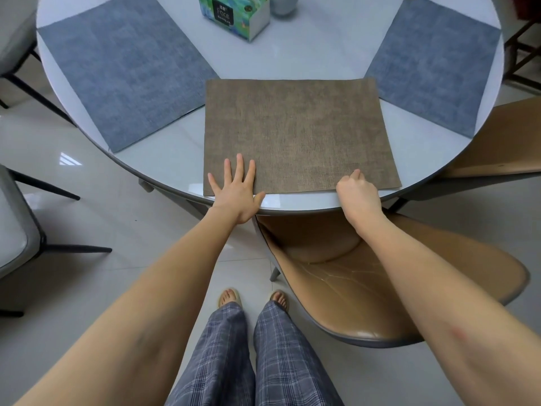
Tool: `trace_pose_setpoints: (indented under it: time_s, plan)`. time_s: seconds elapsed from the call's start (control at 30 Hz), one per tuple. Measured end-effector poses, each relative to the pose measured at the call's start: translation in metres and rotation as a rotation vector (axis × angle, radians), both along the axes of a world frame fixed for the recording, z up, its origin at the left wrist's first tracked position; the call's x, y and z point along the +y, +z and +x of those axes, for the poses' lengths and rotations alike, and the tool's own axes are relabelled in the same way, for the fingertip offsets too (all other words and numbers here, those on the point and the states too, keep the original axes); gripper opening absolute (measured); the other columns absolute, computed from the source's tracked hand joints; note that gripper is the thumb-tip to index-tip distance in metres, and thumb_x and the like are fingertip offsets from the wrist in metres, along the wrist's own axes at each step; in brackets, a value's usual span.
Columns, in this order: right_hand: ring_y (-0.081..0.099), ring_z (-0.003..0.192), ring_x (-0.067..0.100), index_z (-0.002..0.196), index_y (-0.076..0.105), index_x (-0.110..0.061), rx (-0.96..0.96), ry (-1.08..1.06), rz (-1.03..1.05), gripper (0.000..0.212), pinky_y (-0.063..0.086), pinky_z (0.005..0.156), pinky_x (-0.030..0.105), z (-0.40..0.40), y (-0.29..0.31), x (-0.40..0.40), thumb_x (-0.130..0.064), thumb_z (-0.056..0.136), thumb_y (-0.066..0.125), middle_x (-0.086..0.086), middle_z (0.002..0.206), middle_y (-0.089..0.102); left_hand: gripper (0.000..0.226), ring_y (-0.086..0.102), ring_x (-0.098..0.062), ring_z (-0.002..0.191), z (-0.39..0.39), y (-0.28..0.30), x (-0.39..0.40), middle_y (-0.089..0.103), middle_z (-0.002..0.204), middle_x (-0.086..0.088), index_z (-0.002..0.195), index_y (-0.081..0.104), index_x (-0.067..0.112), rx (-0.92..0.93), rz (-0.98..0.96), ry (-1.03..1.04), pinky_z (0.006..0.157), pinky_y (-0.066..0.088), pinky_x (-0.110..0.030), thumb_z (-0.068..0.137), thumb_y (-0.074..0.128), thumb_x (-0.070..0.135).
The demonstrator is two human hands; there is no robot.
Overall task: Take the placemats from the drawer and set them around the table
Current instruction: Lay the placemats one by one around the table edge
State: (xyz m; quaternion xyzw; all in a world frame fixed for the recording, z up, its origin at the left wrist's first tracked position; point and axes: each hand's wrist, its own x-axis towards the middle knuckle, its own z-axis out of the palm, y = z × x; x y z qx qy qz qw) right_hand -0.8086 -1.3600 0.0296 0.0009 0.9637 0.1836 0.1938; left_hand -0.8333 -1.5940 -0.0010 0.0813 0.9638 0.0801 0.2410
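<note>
The round tabletop (307,63) is cut off at the top edge, so its far half is out of sight. A tissue box (234,16) at 12 o'clock loses its top to the frame, and a pale rounded thing (282,5) just to its right shows only its base; what it is cannot be told. A tan chair (366,288) is tucked under the rim at 6 o'clock, its front hidden below the tabletop. A second tan chair (503,142) at 3 o'clock and grey chairs (14,230) at 9 o'clock are partly out of frame.

The brown mat (298,136) lies flat at 6 o'clock, its near edge along the rim. The left hand (234,191) presses it with fingers straight and spread, palm on the mat's 7 o'clock corner, thumb at the near edge. The right hand (357,190) is curled at the near edge toward 5 o'clock, pinching it; the fingertips are hidden behind the knuckles.

One blue mat (126,80) lies at 10 o'clock, its near corner just under or against the brown mat; which cannot be told. Another blue mat (436,68) lies at 2 o'clock, clear of the brown one.
</note>
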Motion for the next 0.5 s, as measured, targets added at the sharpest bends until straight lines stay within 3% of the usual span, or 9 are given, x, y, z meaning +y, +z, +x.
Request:
trace_pose_setpoints:
  time_s: [0.4, 0.5]
  plan:
    - [0.061, 0.107, 0.035, 0.117, 0.054, 0.006, 0.029, -0.072, -0.116, 0.033, 0.052, 0.085, 0.037, 0.0048, 0.0052, 0.0020, 0.008, 0.084, 0.056, 0.029, 0.129, 0.051, 0.075, -0.020, -0.035, 0.146, 0.0002, 0.0013, 0.0018, -0.021, 0.160, -0.007, 0.153, -0.012, 0.021, -0.005, 0.001, 0.002, 0.111, -0.007, -0.064, 0.099, 0.028, 0.052]
    - [0.062, 0.098, 0.030, 0.101, 0.059, -0.002, 0.107, -0.100, -0.230, 0.017, 0.041, 0.104, 0.042, -0.0006, 0.0075, 0.0064, 0.003, 0.085, 0.053, 0.019, 0.110, 0.063, 0.072, -0.009, -0.037, 0.147, -0.0019, 0.0054, 0.0064, -0.004, 0.161, -0.012, 0.154, 0.004, 0.015, 0.076, -0.079, -0.033, 0.112, -0.003, -0.066, 0.097, 0.029, 0.052]
